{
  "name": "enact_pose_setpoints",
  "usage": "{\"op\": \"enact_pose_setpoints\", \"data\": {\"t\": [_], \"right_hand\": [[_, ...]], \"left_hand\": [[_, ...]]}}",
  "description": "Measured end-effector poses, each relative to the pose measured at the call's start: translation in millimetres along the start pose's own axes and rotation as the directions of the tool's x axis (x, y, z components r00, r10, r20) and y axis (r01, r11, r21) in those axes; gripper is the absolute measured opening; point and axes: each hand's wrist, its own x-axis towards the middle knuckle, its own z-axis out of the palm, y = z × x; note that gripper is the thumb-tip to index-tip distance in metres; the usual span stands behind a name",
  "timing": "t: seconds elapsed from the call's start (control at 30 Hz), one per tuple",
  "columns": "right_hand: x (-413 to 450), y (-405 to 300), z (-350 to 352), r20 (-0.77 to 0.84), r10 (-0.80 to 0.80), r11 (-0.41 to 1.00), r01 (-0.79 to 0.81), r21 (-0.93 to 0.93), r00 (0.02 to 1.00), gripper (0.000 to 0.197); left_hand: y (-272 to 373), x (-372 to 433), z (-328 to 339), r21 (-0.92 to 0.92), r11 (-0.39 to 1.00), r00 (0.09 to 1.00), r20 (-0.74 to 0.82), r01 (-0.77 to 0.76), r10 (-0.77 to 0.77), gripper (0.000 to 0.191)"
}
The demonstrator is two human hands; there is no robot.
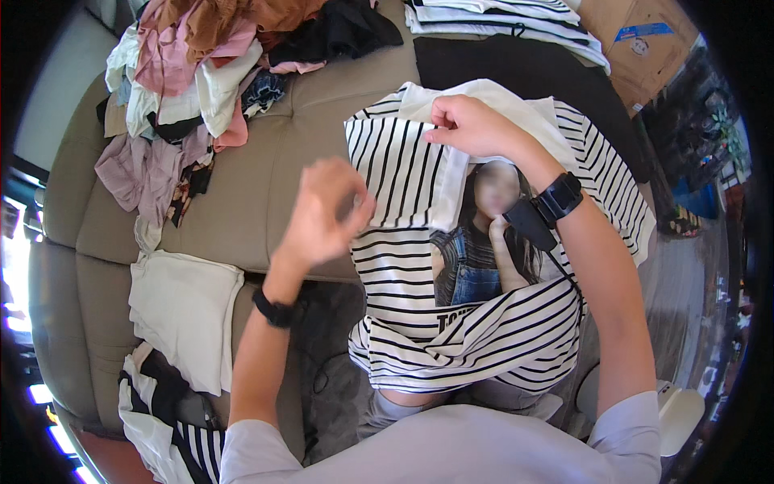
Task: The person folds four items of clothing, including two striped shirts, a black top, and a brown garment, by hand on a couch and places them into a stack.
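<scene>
A black-and-white striped shirt (399, 278) with a photo print on its front lies spread before me, its lower part bunched over my lap. One striped sleeve (396, 172) is folded inward, its white cuff reaching the print. At that sleeve's upper edge, my right hand (468, 127) pinches the cloth between thumb and fingers. My left hand (329, 209), blurred, hovers by the sleeve's left fold with its thumb and fingers apart, holding nothing. Whether its thumb touches the cloth is unclear.
A heap of mixed clothes (181, 78) covers the brown sofa (242, 199) at upper left. White folded cloth (181, 314) and loose garments (157, 411) lie left. Black cloth (514, 66), stacked folded clothes (502, 18) and a cardboard box (641, 48) are at upper right.
</scene>
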Motion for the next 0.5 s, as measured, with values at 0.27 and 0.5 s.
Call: {"op": "enact_pose_setpoints", "data": {"t": [0.27,0.5], "right_hand": [[-6.2,-15.7,5.5,-0.136,-0.063,0.998,0.059,-0.033,0.989,0.031],[-7.9,-1.7,17.3,-0.276,-0.174,0.966,0.109,-0.235,0.945,0.033]], "left_hand": [[-94.7,80.6,33.5,-0.270,0.899,0.902,0.360,0.345,-0.238,0.023],[-97.7,77.6,46.5,-0.056,0.977,0.957,0.220,0.206,-0.189,0.021]]}}
